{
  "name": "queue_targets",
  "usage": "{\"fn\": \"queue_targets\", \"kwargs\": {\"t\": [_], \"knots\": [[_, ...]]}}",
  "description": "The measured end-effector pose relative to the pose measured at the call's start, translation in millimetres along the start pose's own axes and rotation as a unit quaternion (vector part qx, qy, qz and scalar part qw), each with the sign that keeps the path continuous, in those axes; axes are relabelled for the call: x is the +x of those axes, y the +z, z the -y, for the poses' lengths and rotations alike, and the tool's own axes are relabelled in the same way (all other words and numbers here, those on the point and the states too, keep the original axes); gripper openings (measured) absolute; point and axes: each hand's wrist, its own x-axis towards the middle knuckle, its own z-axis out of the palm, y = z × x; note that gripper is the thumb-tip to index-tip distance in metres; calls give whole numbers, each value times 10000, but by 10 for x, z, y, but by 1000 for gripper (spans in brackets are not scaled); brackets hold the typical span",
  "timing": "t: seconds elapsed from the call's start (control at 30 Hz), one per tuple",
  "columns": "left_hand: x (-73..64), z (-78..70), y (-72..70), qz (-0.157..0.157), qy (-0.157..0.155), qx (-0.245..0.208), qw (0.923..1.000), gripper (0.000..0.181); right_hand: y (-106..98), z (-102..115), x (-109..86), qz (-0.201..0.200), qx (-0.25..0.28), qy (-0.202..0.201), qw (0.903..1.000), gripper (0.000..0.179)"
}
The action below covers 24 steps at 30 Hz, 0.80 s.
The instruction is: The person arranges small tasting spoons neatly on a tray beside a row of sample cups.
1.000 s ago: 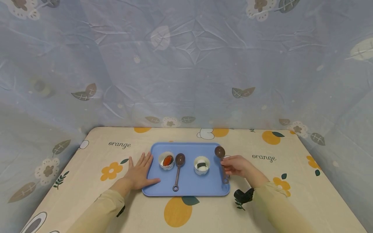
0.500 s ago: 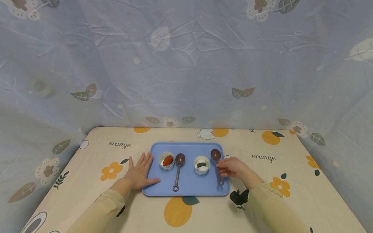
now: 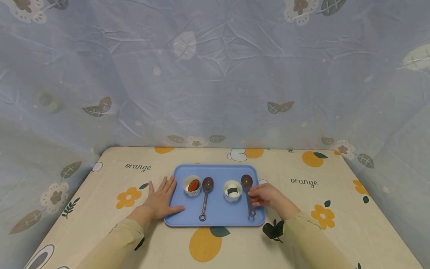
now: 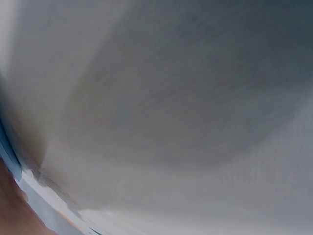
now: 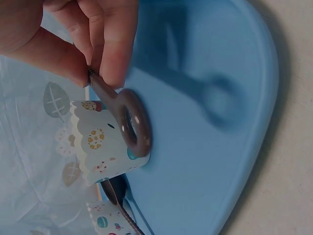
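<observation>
My right hand pinches a brown spoon by its handle, over the right side of the blue tray. In the right wrist view, the ring end of this spoon casts a shadow on the tray. Just left of it stands a paper cup holding a white piece with a dark band. My left hand lies spread at the tray's left edge, thumb over the rim. Near it are a second paper cup with an orange-red piece and another brown spoon.
The tray rests on a cream tablecloth printed with oranges and flowers. A grey-blue patterned curtain hangs behind the table and along both sides. The left wrist view is mostly blurred grey cloth.
My right hand has moved left with the spoon, from the tray's right edge to beside the right cup. My left hand, both cups and the other spoon stay in place.
</observation>
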Motion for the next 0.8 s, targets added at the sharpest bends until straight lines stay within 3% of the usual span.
{"fn": "queue_targets", "kwargs": {"t": [0.4, 0.8], "knots": [[47, 67, 107, -169, -57, 231, 9996, 108, 83, -25, 16, -94, -129, 52, 9999, 15], [36, 61, 85, -79, -5, 134, 9999, 109, 148, -50, 2, -37, -163, -123, 9998, 17]]}}
